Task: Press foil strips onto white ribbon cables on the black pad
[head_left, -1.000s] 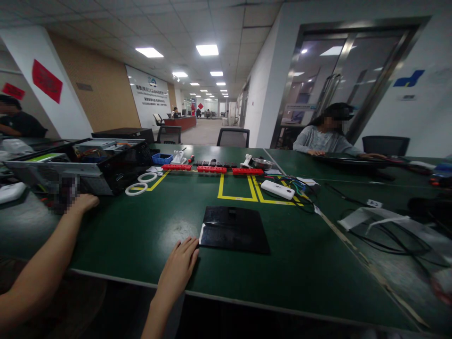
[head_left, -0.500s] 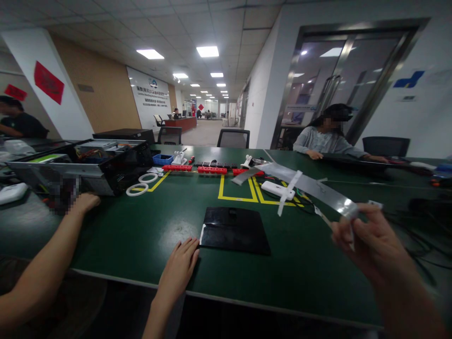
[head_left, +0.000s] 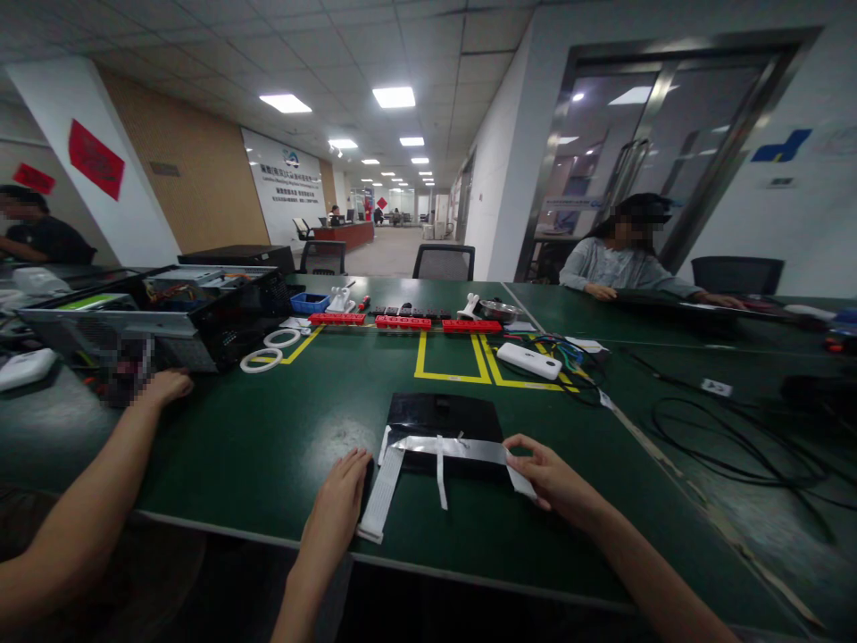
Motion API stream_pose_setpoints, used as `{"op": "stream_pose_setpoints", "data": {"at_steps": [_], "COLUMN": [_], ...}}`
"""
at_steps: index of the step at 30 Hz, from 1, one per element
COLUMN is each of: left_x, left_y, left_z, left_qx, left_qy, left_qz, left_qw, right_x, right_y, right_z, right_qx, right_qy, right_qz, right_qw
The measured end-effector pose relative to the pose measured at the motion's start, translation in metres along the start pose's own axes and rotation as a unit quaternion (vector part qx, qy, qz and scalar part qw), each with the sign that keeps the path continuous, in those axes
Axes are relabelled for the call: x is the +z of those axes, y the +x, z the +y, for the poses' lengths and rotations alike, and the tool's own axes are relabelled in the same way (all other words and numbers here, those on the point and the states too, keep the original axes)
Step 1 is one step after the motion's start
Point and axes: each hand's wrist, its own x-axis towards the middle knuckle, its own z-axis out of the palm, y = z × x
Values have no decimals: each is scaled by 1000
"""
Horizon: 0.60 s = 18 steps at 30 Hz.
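Observation:
My right hand (head_left: 545, 469) pinches one end of a flat ribbon cable (head_left: 419, 446), a silver strip with white ends. The cable lies across a glossy black plate (head_left: 442, 411) on the table, and its white ribbed tail hangs down at the left. A narrow white strip (head_left: 441, 473) crosses the silver part. Beside the plate's left edge, my left hand (head_left: 338, 496) rests flat on the table with its fingers stretched out, close to the white tail. Whether it touches the tail, I cannot tell.
Another person's hand (head_left: 167, 387) is by an opened computer case (head_left: 228, 317) at left. White rings (head_left: 261, 360), red power strips (head_left: 403, 322), a white device (head_left: 528, 361) and black cables (head_left: 729, 438) lie on the green table (head_left: 220, 455). A person (head_left: 622, 259) sits at far right.
My right hand has come down and left, bringing the ribbon cable from the air at right onto the black plate. My left hand has hardly moved.

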Motion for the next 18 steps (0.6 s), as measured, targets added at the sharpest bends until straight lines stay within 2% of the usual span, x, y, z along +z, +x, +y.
{"op": "stream_pose_setpoints", "data": {"at_steps": [5, 8, 13, 18], "left_x": [2, -2, -9, 3], "left_y": [4, 9, 23, 34], "left_z": [-5, 3, 48, 89], "left_qx": [-3, 5, 92, 162], "left_qy": [-4, 10, 56, 80], "left_qz": [16, 19, -27, -75], "left_qw": [1000, 1000, 994, 981], "right_x": [3, 4, 4, 4], "right_y": [-2, -2, 0, 2], "right_z": [1, 0, -1, 2], "right_qx": [2, -3, 0, -4], "right_qy": [-78, -109, -132, -147], "right_qz": [35, 47, 56, 65], "right_qw": [996, 993, 990, 987]}}
